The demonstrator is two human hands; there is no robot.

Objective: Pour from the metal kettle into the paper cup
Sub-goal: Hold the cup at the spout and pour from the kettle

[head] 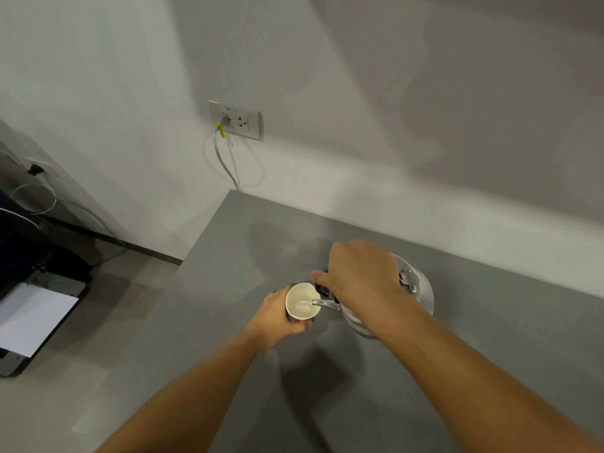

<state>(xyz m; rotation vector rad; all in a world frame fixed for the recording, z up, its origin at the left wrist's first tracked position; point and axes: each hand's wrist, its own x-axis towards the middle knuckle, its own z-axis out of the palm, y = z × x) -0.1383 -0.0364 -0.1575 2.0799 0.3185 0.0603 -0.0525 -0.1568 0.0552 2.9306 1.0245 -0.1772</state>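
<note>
Your right hand has a closed grip on the kettle handle, kettle tilted left over the desk. Spout sits over the cup rim, water running in. Left hand wraps the cup.
</note>
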